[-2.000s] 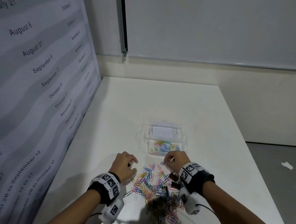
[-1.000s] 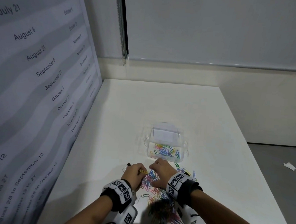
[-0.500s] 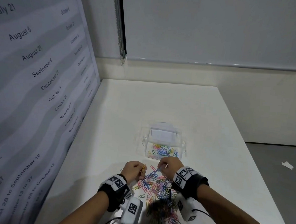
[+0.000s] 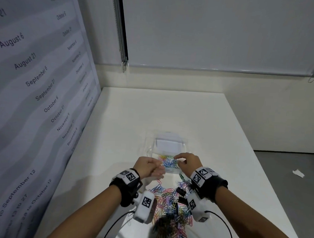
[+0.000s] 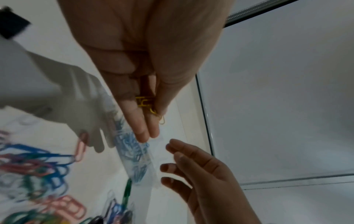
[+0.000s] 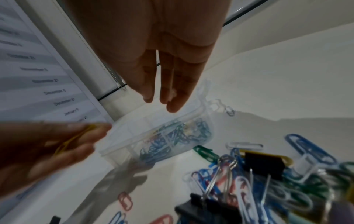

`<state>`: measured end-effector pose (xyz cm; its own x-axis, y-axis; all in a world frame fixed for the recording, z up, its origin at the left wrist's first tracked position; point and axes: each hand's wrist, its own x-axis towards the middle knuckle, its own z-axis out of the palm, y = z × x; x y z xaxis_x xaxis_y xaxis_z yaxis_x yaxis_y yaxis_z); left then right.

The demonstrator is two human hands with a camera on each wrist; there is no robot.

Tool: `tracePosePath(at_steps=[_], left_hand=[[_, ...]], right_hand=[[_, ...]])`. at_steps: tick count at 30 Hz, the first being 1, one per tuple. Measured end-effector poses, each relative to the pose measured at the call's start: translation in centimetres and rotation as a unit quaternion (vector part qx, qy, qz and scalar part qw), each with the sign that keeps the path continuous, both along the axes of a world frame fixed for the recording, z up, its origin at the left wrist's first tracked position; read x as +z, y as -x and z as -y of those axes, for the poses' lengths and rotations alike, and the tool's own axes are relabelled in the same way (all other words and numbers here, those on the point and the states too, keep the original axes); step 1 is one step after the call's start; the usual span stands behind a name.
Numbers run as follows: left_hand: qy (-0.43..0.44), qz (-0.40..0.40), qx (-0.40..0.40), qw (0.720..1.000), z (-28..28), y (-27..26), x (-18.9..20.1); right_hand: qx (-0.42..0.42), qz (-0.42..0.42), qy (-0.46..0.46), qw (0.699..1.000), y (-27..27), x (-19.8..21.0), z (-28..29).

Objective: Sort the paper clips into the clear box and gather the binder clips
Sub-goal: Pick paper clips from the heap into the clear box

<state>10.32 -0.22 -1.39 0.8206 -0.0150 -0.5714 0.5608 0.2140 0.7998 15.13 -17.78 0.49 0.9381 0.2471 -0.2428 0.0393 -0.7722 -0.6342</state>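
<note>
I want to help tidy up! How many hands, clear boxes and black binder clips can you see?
Hands: 2, the left hand pinching yellow paper clips, and the right hand
Clear box: 1
Black binder clips: 2 showing
Total: 5

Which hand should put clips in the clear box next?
Probably the left hand. It already pinches yellow paper clips right beside the clear box. The right hand hovers over the box with straight, empty fingers, so it would first need to fetch more.
</note>
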Motion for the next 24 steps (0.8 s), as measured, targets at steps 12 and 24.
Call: tracePosePath(at_steps=[12,24], left_hand=[[0.014,0.009,0.027,1.000,0.7,-1.7,1.6],[-0.435,0.048,-0.319,0.841,-3.5,5.7,-2.1]], right_hand=[[0.221,-0.059,0.111,0.967,4.1,-2.4,-1.5],[0.279,-0.053,0.140,0.949,5.1,-4.1,-3.8]])
